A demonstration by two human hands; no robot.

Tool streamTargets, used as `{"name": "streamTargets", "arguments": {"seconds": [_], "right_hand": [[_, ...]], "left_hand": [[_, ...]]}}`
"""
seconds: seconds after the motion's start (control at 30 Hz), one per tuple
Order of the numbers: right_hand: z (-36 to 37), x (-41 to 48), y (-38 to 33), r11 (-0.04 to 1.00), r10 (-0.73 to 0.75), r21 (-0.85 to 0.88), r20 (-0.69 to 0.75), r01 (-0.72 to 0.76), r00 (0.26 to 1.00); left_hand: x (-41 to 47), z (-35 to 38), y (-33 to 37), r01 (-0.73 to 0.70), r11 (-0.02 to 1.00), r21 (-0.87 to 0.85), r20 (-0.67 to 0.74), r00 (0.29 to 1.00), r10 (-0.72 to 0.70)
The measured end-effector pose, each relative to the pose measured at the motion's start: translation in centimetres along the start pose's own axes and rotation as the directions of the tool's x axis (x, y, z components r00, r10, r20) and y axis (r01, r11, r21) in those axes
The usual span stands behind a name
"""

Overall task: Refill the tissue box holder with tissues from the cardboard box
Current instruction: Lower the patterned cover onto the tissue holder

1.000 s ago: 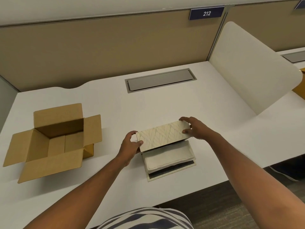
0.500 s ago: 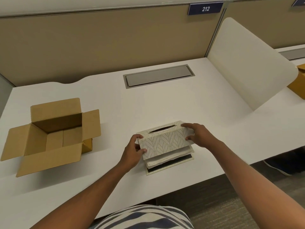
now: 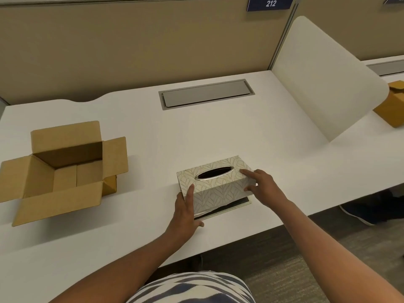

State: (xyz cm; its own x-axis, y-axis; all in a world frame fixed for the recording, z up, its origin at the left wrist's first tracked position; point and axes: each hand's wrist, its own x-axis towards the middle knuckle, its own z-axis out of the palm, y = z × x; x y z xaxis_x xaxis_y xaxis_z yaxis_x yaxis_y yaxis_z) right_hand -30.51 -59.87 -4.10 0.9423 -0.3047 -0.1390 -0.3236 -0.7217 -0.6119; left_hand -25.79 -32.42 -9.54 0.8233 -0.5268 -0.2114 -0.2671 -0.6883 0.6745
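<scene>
The cream leaf-patterned tissue box holder cover (image 3: pixel 218 189) sits low over its flat base (image 3: pixel 236 206) near the desk's front edge, its oval slot facing up and dark inside. A thin strip of the base still shows under the front side. My left hand (image 3: pixel 185 211) grips the cover's left end, and my right hand (image 3: pixel 260 186) holds its right end with fingers on top. The tissues are hidden under the cover. The brown cardboard box (image 3: pixel 63 171) stands at the left with its flaps spread and nothing visible inside.
The white desk (image 3: pixel 153 138) has a grey cable hatch (image 3: pixel 206 94) at the back. A white curved divider panel (image 3: pixel 323 79) rises at the right, with another brown box (image 3: pixel 391 106) beyond it. A beige partition wall runs behind.
The cover turned from tilted to level and came down over the tissue stack, which is now hidden. Both hands stayed on its ends.
</scene>
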Motion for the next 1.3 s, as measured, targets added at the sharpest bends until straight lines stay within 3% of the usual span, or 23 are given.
{"name": "streamTargets", "arguments": {"seconds": [0.23, 0.5, 0.7, 0.87, 0.97, 1.13, 1.3], "right_hand": [[1.1, -1.1, 1.0, 1.0, -0.01, -0.024, -0.032, 0.009, 0.999], [1.8, -1.9, 1.7, 0.999, -0.019, -0.036, -0.034, 0.018, 0.999], [2.5, -2.7, 2.1, 0.999, -0.01, -0.035, -0.029, 0.009, 1.0], [3.3, -3.3, 2.6, 0.999, 0.008, -0.044, -0.043, -0.009, 0.999], [4.0, -4.1, 3.2, 0.999, 0.034, -0.042, -0.031, -0.035, 0.999], [4.7, -4.9, 3.7, 0.997, 0.02, -0.068, -0.053, -0.024, 0.998], [5.0, -5.1, 3.5, 0.998, 0.03, -0.051, -0.072, -0.034, 0.997]], "left_hand": [[-0.4, 0.9, -1.1, -0.182, 0.959, 0.218, -0.196, 0.954, 0.225], [-0.7, 0.1, -0.8, -0.223, 0.902, 0.37, -0.143, 0.945, 0.293], [-1.2, 0.4, -1.4, -0.24, 0.95, 0.202, -0.111, 0.958, 0.265], [-1.3, 1.0, -2.2, -0.262, 0.95, 0.17, -0.071, 0.958, 0.277], [-1.6, 1.4, -2.8, -0.185, 0.98, 0.073, 0.002, 0.983, 0.185], [-1.7, 2.4, -4.1, -0.256, 0.955, 0.148, 0.007, 0.966, 0.257], [-2.4, 2.3, -3.5, -0.193, 0.977, 0.085, 0.052, 0.981, 0.19]]}}
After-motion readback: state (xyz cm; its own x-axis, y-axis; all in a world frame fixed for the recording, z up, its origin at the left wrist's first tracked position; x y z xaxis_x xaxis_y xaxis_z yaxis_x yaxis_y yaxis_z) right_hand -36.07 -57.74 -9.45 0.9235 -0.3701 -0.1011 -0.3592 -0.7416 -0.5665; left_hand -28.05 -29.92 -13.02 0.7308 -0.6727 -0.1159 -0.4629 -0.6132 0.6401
